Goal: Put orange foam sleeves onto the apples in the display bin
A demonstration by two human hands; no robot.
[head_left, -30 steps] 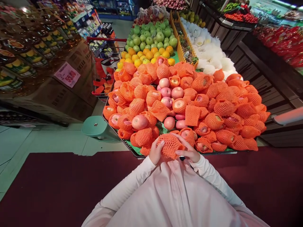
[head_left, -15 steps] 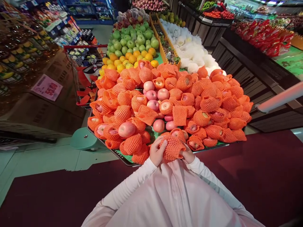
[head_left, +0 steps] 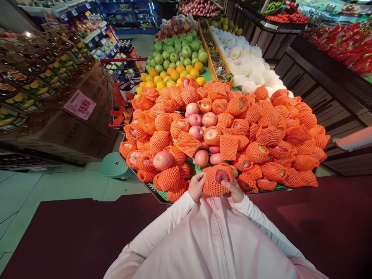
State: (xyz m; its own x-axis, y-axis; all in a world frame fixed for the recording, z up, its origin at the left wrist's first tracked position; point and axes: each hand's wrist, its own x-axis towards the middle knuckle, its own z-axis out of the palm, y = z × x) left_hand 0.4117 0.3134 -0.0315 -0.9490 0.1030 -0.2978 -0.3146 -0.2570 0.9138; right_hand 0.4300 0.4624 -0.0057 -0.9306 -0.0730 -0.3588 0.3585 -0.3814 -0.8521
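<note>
So this shopper's got 2 hands on a netted apple [head_left: 213, 182], held right at the front edge of the fruit stand [head_left: 155, 196], just in front of the jacket [head_left: 215, 236]. Left hand [head_left: 197, 186] is pinching the left side of the orange foam net, thumb against fingertips. Right hand [head_left: 235, 190] has its thumb on the opening, where dark red skin pokes out; can't tell what its other fingers are doing, they're mostly hidden behind the fruit. Just beyond there's a little patch of bare apples [head_left: 196, 132] with an orange net sleeve [head_left: 228, 147] lying next to it, and netted fruit piled on both sides. Oranges [head_left: 174, 74] and green apples [head_left: 174, 57] sit farther back.
</note>
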